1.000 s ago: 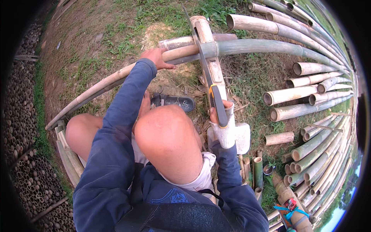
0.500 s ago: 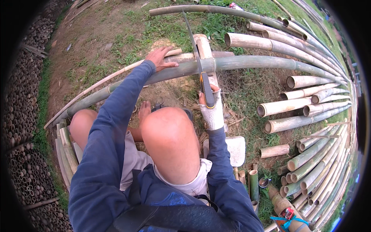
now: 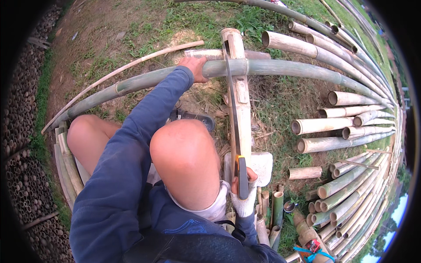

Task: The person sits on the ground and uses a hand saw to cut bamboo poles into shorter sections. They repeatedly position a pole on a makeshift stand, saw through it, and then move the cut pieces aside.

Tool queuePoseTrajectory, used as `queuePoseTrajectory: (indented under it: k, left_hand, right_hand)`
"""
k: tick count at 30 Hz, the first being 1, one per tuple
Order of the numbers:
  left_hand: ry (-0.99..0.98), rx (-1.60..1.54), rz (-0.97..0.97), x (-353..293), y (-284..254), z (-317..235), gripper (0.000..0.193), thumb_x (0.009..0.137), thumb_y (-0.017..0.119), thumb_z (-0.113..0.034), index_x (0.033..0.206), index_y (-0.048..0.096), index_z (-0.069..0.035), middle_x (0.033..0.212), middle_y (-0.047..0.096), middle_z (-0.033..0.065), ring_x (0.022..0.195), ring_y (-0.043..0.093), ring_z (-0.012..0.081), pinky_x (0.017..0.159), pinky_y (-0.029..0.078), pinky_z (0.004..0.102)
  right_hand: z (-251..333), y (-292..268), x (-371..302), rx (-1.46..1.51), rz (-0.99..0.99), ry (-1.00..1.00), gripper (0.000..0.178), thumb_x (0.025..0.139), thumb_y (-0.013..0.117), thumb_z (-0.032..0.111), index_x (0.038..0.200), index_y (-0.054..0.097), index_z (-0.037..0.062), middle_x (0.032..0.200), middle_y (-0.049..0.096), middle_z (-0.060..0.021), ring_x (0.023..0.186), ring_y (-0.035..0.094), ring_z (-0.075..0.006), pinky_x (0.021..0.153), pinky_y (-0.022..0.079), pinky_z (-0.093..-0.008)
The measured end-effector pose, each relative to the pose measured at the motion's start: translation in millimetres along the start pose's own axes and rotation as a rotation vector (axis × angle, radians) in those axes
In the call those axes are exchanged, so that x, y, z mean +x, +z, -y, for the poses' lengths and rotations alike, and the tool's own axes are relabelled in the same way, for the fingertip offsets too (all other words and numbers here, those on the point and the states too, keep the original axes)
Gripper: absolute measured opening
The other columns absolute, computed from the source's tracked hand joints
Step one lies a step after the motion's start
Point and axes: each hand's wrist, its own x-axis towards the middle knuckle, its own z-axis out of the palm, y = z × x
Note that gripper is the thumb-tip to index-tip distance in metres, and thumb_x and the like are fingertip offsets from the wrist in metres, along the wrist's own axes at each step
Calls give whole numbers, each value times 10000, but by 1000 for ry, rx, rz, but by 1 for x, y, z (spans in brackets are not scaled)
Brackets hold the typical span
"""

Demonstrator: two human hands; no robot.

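Observation:
A long green bamboo pole (image 3: 289, 68) lies crosswise in front of me, over an upright-lying pale wooden post (image 3: 240, 103). My left hand (image 3: 193, 68) is closed round the pole, left of the post. In my right hand (image 3: 246, 191), which wears a white fingerless glove, is the black and yellow handle of a handsaw (image 3: 235, 115). The saw's blade points away from me and its far part crosses the pole beside the post. How deep the blade sits in the pole I cannot tell. Behind the pole lies a short piece of bamboo (image 3: 204, 54).
A thin bamboo strip (image 3: 131, 68) curves along the far left. Many cut bamboo poles (image 3: 333, 140) are spread at the right, and stacked bamboo (image 3: 26, 131) fills the left edge. A white stool-like slab (image 3: 262, 168) and a metal cup (image 3: 289, 206) are near my right arm.
My right hand has drawn the saw back toward me. My left hand has gone from spread fingers to a grip round the pole, closer to the blade.

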Motion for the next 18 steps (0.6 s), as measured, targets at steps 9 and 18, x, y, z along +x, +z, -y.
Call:
queuePoseTrajectory:
  k: [9,18]
  left_hand:
    - [-43,5,-29,-3,-2,-5,842,719,882,-587,1408,607,-189,1118,780,182,1060,753,372,949,587,503]
    - [8,-5,-26,-4,-1,-2,822,714,887,-566,1383,618,-170,1072,786,187,1007,759,398,927,590,515]
  right_hand:
    - [2,62,174,-200,-245,-178,550,827,849,141,1312,619,20,1194,721,-186,1084,713,-304,925,577,-400]
    - [-19,35,21,743,-37,289,813,785,768,-110,1500,434,86,1065,632,-55,881,625,-158,765,556,-294]
